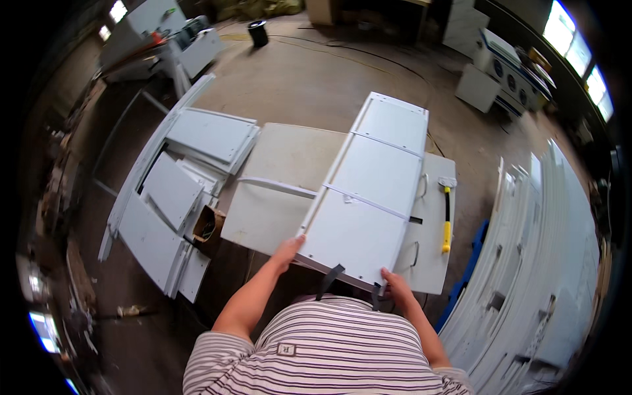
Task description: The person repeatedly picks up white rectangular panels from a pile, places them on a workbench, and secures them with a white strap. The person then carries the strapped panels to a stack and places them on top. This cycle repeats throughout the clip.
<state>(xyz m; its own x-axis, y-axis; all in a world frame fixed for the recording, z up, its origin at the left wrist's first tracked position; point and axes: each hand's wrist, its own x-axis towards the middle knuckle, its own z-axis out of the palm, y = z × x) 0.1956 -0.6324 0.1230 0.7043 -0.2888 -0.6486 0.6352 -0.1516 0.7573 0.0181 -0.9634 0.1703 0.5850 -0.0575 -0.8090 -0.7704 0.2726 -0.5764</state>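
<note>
Left fingers (296, 244): closed on the left edge of the white unit near its near end, thumb up on the rim; the rest are hidden from view.
Right fingers (388, 276): set against the unit's right near corner; how firmly they grasp, I cannot tell.
White unit (368, 197): between both sets of fingers, reaching well ahead of them, slanting slightly right toward its far end; two seams split its top into three parts.
Scrap (349, 199): stuck on the unit, ahead of and between the two sets of fingers, just by the nearer seam.
Tabletop (253, 220): under the unit, showing ahead of the left fingers and to the right of the right ones.
Strip (276, 187): lying across the tabletop, ahead of the left fingers.
Pulls (415, 254): two curved ones, ahead and to the right of the right fingers, beside the unit.
Hammer (447, 220): ahead and to the right of the right fingers, yellow grip toward the person, head away.
Straps (329, 282): two dark ones, between the two sets of fingers, at the unit's near end.
Boards (151, 243): white, piled well left of the left fingers.
Carton (207, 224): brown, left of the left fingers, beside the boards.
Long panels (526, 263): white, stacked well right of the right fingers.
</note>
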